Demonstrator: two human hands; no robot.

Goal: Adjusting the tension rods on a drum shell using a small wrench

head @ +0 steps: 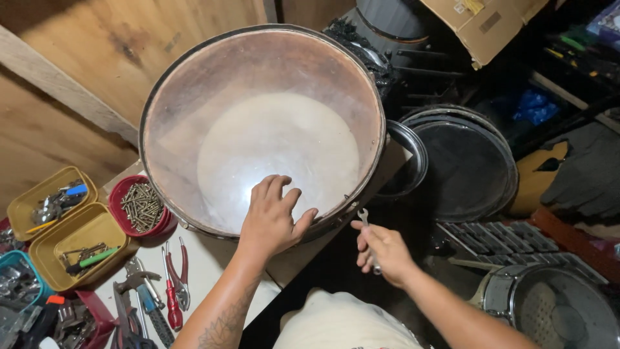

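Observation:
A large round drum (194,84) with a translucent, whitish-worn skin and a dark metal hoop lies flat on the bench in front of me. My left hand (272,216) rests palm down on the skin near the drum's near rim, fingers spread. My right hand (382,249) is closed around a small silver open-end wrench (363,217), whose jaw points up at the hoop's near-right edge.
A red bowl of screws (141,207) and yellow trays of small tools (68,242) sit left of the drum. Red-handled pliers (173,284) lie on the white bench. Dark drum heads (465,165) lie to the right, a snare drum (555,307) bottom right, a cardboard box (491,26) at the top.

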